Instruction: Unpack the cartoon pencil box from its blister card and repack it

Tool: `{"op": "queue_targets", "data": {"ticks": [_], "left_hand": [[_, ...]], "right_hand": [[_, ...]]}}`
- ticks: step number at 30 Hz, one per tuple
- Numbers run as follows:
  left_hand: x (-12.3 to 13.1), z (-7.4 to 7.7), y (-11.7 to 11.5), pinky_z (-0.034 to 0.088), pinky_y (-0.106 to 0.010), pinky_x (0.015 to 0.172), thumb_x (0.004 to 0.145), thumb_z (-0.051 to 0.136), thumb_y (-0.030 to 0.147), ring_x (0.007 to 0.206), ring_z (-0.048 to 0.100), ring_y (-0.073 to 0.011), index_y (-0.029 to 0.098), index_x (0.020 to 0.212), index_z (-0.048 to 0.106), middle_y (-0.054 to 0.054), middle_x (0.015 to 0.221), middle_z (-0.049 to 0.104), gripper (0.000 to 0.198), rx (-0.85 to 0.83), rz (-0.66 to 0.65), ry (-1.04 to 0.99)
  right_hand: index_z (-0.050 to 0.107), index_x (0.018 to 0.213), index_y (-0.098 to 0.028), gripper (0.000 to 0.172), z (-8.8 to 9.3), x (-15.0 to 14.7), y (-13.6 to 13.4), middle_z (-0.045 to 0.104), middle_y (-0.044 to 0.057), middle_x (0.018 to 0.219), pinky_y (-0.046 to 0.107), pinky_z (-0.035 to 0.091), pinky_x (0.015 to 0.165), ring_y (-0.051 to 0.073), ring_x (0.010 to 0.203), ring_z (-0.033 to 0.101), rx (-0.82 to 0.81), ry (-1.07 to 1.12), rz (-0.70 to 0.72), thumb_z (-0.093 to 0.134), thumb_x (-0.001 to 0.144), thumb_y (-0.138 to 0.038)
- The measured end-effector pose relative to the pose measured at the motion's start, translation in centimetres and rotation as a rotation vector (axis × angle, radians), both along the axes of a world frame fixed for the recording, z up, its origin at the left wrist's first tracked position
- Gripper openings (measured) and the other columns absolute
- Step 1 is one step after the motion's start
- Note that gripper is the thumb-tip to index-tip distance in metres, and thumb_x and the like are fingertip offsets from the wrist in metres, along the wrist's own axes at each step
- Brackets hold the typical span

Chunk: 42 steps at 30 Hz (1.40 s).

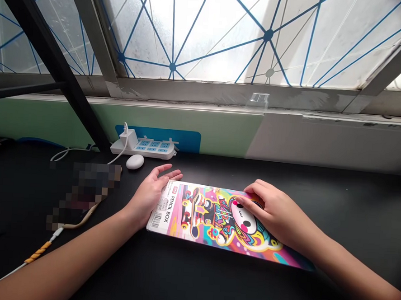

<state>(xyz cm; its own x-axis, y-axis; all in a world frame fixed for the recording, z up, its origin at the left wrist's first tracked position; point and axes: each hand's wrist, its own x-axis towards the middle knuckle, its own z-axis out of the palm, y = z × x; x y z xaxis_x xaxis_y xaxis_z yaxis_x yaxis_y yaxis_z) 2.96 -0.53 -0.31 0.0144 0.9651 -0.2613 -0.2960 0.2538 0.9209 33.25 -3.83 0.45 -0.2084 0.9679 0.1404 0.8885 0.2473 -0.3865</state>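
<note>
- A person's two bare hands meet a flat, brightly printed pencil box in the middle of the view, on or just above a black tabletop; whether it rests fully on the surface cannot be told.
- The box slants slightly downward to the right. The words "PENCIL BOX" and a barcode mark its white left end; a cartoon character with a white face and a skateboard fills the rest.
- The left hand is spread, fingers stretched past the far corner, its palm and thumb side against the box's left end. It is not closed around anything.
- The right hand lies over the far long edge towards the right, thumb on the printed face, fingers bent at the edge. Whether it pinches the box or only rests there cannot be told.
- On progress, both hands are already in place on the box. Its printed face looks whole and the pack seems unopened: no raised flap or contents show. The right end is partly covered by the forearm, so its closure cannot be checked.
- Beyond the left hand are a white rounded object and a white power strip holding a plugged-in adapter.
- To the left, a pixelated object cannot be identified; beside it runs a cable with an orange spiral wrap.
</note>
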Motion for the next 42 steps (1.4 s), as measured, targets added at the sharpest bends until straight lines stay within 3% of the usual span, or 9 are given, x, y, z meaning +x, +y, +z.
{"op": "queue_targets", "data": {"ticks": [3, 7, 12, 18, 24, 28, 34, 38, 42], "left_hand": [[0.0, 0.2, 0.0, 0.065, -0.032, 0.071, 0.101, 0.058, 0.019, 0.098, 0.078, -0.0235, 0.022, 0.124, 0.057, -0.013, 0.129, 0.072, 0.024, -0.018, 0.0, 0.054], [-0.4, 0.3, -0.1, 0.063, -0.031, 0.065, 0.102, 0.058, 0.045, 0.074, 0.075, -0.0199, 0.021, 0.113, 0.066, -0.007, 0.097, 0.078, 0.027, 0.056, -0.054, 0.114], [-0.8, 0.2, -0.6, 0.06, -0.029, 0.071, 0.096, 0.058, 0.066, 0.08, 0.072, -0.0207, 0.019, 0.103, 0.072, -0.005, 0.09, 0.076, 0.049, 0.299, -0.099, 0.114], [-1.1, 0.8, -0.9, 0.056, -0.027, 0.077, 0.1, 0.053, 0.062, 0.088, 0.069, -0.0199, 0.019, 0.093, 0.076, -0.007, 0.1, 0.075, 0.05, 0.556, 0.005, 0.14], [-2.0, 1.5, -0.9, 0.054, -0.029, 0.072, 0.102, 0.042, 0.063, 0.081, 0.066, -0.0214, 0.019, 0.087, 0.077, -0.007, 0.086, 0.072, 0.059, 0.578, -0.083, 0.055], [-2.4, 1.5, -1.1, 0.054, -0.031, 0.071, 0.099, 0.047, 0.064, 0.08, 0.065, -0.0226, 0.019, 0.09, 0.076, -0.007, 0.085, 0.07, 0.054, 0.582, -0.197, 0.09], [-2.2, 1.5, -1.1, 0.048, -0.041, 0.107, 0.096, 0.065, 0.044, 0.121, 0.061, -0.0305, 0.025, 0.11, 0.075, -0.009, 0.121, 0.071, 0.025, 0.706, -0.44, 0.647], [-2.3, 1.0, -0.8, 0.033, -0.056, 0.122, 0.083, 0.08, 0.05, 0.149, 0.036, -0.0387, 0.028, 0.144, 0.057, -0.013, 0.152, 0.054, 0.068, 0.795, -0.537, 1.007], [-2.7, 0.7, -0.4, 0.038, -0.056, 0.12, 0.08, 0.082, 0.055, 0.144, 0.042, -0.0379, 0.026, 0.15, 0.05, -0.014, 0.152, 0.052, 0.082, 0.784, -0.628, 1.141]], "right_hand": [[0.061, 0.086, -0.023, 0.047, -0.1, 0.0, 0.0, 0.065, 0.006, 0.089, 0.036, 0.05, 0.069, 0.023, 0.081, 0.063, 0.126, -0.014, 0.017, 0.044, 0.1, -0.065], [0.059, 0.088, -0.022, 0.043, 0.5, 0.4, -0.3, 0.06, 0.005, 0.086, 0.036, 0.05, 0.067, 0.023, 0.077, 0.061, 0.432, -0.066, 0.057, 0.053, 0.097, -0.064], [0.056, 0.089, -0.021, 0.036, 1.5, 0.5, -1.3, 0.058, 0.007, 0.098, 0.032, 0.049, 0.06, 0.016, 0.066, 0.058, 0.758, -0.127, 0.093, 0.067, 0.094, -0.055], [0.055, 0.092, -0.021, 0.025, 2.0, -1.1, -3.1, 0.066, 0.013, 0.115, 0.033, 0.053, 0.068, 0.022, 0.083, 0.071, 0.92, -0.238, 0.12, 0.072, 0.094, -0.04], [0.053, 0.092, -0.021, 0.015, 2.7, -2.4, -5.0, 0.075, 0.011, 0.103, 0.037, 0.054, 0.073, 0.025, 0.082, 0.072, 0.849, -0.318, 0.22, 0.062, 0.101, -0.03], [0.056, 0.093, -0.021, 0.008, 2.3, -2.7, -5.3, 0.076, 0.015, 0.102, 0.039, 0.056, 0.068, 0.028, 0.082, 0.073, 0.735, -0.41, 0.254, 0.05, 0.097, -0.019], [0.064, 0.084, -0.019, 0.012, 0.4, -3.3, -4.7, 0.076, 0.018, 0.102, 0.042, 0.058, 0.067, 0.032, 0.083, 0.071, 0.667, -0.582, 0.319, 0.056, 0.08, -0.011], [0.066, 0.08, -0.017, 0.01, 0.0, -3.8, -4.5, 0.075, 0.017, 0.095, 0.041, 0.058, 0.064, 0.031, 0.079, 0.07, 0.687, -0.591, 0.368, 0.058, 0.082, -0.012], [0.067, 0.086, -0.016, 0.006, 0.4, -3.7, -4.5, 0.073, 0.017, 0.096, 0.045, 0.06, 0.071, 0.034, 0.086, 0.069, 0.63, -0.514, 0.401, 0.063, 0.084, -0.02]]}}
